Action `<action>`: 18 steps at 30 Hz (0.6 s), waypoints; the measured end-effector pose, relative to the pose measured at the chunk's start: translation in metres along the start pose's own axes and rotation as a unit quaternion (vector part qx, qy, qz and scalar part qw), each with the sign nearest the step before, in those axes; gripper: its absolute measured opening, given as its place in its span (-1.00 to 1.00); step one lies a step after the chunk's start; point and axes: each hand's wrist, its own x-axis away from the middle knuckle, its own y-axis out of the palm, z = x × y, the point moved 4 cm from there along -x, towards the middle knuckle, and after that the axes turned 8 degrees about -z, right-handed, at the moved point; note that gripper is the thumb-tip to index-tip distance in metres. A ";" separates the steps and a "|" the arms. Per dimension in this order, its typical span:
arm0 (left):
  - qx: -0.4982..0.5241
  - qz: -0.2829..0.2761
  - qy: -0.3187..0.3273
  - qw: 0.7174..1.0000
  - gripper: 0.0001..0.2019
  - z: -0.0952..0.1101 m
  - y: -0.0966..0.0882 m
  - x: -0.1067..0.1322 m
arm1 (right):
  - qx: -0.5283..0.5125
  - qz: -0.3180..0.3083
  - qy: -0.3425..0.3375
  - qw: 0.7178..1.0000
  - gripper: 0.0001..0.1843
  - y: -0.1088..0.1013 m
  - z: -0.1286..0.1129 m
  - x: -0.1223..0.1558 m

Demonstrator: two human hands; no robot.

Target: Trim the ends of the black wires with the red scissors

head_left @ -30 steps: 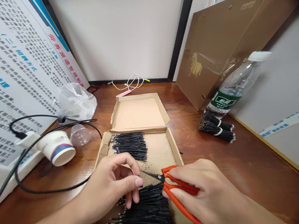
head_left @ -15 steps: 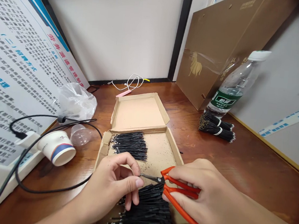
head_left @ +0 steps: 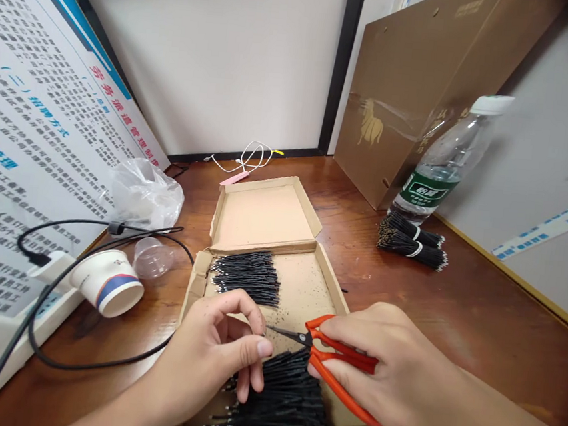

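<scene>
My left hand is closed in a pinch over the near part of an open cardboard box. A tiny dark bit shows at its thumb and index fingertips; the rest of what it holds is hidden. My right hand grips orange-handled scissors, their dark narrow blades pointing left at those fingertips. Below both hands lies a loose pile of short black wires with bright ends. Farther back in the box is a neater row of black wires.
Two banded wire bundles lie by a water bottle at the right. At left are a tipped paper cup, a clear plastic cup, a plastic bag and a black cable. A white cord lies behind.
The scissors have tilted slightly, their tips now a little higher at the left fingertips and the handles a bit nearer together. My left hand has stayed almost still.
</scene>
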 end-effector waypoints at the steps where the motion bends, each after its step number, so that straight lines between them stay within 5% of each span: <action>1: 0.001 -0.001 -0.001 1.000 -0.80 0.000 0.000 0.000 | 0.000 0.001 0.004 1.000 -0.76 0.000 0.001 0.000; 9: -0.014 -0.001 0.004 1.000 -0.78 0.001 0.001 -0.001 | -0.009 0.040 -0.022 0.999 -0.71 0.000 0.005 -0.001; 13: -0.134 0.036 0.021 0.990 -0.81 0.008 -0.010 0.001 | 0.002 0.085 -0.003 0.996 -0.83 -0.006 0.008 -0.002; 15: -0.279 0.079 0.077 0.954 -0.86 0.015 -0.017 0.001 | 0.003 0.104 -0.001 0.995 -0.83 -0.008 0.009 -0.003; 18: -0.482 0.084 0.174 0.854 -0.90 0.019 -0.018 -0.001 | 0.008 0.124 -0.004 0.992 -0.82 -0.010 0.010 -0.004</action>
